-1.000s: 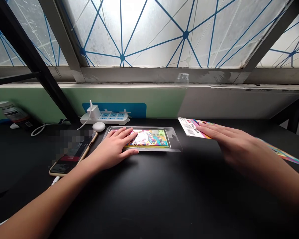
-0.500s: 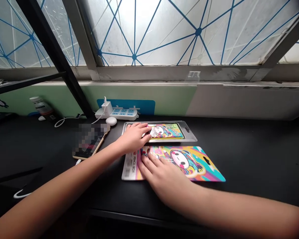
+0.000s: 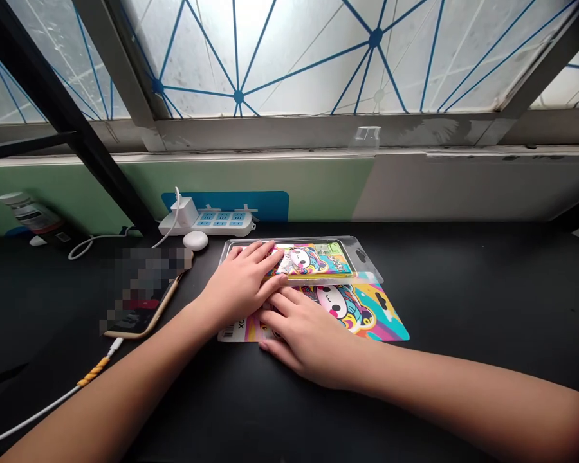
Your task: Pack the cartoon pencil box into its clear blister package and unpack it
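Observation:
A clear plastic blister tray [image 3: 369, 269] lies on the black desk, with a colourful cartoon-printed pencil box [image 3: 318, 258] inside it. My left hand [image 3: 244, 276] rests flat on the tray's left part, fingers stretched out, covering that end of the box. Nearer to me is a bright printed backing card [image 3: 379, 316], its far edge overlapped by the tray. My right hand [image 3: 313, 334] lies on the card's left-middle part with its fingers extended, the fingertips close to my left hand. Much of the card's left side is hidden under both hands.
A phone [image 3: 161, 310] with a charging cable [image 3: 38, 411] lies to the left. Behind it are a white round case [image 3: 195, 241] and a power strip [image 3: 226, 222] with a plug. A bottle [image 3: 33, 215] leans near the wall, and a black frame post [image 3: 110, 180] stands there.
The gap between tray and card has closed, and the tray now overlaps the card's far edge. My hands have come closer together. The view has shifted, bringing more cable into sight.

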Motion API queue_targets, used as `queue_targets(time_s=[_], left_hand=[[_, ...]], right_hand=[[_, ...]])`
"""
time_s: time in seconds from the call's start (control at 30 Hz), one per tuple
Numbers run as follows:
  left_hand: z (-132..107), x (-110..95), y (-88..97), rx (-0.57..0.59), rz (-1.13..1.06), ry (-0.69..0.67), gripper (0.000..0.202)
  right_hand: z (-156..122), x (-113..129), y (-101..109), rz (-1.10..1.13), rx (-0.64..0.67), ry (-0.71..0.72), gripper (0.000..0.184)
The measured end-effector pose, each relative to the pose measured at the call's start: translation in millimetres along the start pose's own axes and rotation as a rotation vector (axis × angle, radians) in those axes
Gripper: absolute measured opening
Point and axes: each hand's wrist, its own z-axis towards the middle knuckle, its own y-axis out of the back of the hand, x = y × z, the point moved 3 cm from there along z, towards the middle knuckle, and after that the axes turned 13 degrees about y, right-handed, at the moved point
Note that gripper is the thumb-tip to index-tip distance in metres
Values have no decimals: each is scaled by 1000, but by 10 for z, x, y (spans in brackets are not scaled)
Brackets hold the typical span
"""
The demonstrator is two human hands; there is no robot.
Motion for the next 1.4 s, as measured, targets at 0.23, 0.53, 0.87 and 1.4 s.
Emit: queue_targets(time_s=[0.23, 0.53, 0.87, 1.4], left_hand=[[49, -26, -26, -45, 44, -8, 51], [45, -12, -46, -54, 50, 35, 51], [46, -35, 2, -36, 46, 39, 51], [20, -61, 50, -69, -11, 88, 43]], right_hand=[[3, -25, -29, 60, -8, -8, 22], [17, -10, 6, 13, -88, 94, 19], [-148, -979, 691, -210, 14, -223, 36], [-166, -1297, 725, 18, 162, -454, 67]])
